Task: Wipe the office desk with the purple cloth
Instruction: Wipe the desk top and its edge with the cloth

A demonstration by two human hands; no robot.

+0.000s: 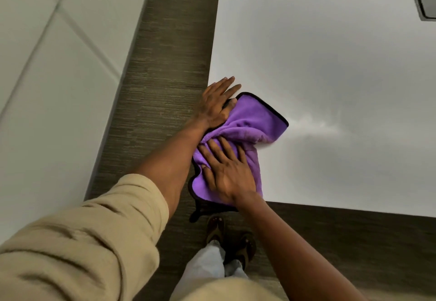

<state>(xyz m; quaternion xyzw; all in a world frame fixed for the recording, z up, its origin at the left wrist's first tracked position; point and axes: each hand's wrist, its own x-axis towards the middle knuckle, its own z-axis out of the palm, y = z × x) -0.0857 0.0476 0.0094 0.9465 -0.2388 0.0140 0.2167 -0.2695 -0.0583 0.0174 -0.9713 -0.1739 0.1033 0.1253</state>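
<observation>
No containers in view. Far left: a second white surface with seam lines, apart from the desk. Between it and the desk, a strip of grey-brown carpet. Beige sleeve lower left, pushed up the left forearm. Left hand lies at the desk's left edge, fingers spread and flat, thumb side pressing the cloth's near-left bunch; not pinching, palm down. Purple cloth with black trim sits on the near-left corner of the white desk, crumpled in the middle, its lower end hanging just past the front edge. Long axis runs near-left to far-right; the flatter trimmed corner points to the far right. Right hand rests palm down on the cloth's near part, fingers spread, pressing it to the desk. A faint pale streak on the desktop just right of the cloth. Below the front edge: sandalled feet on carpet. Far right top: a grey recessed hatch, cut by the frame.
</observation>
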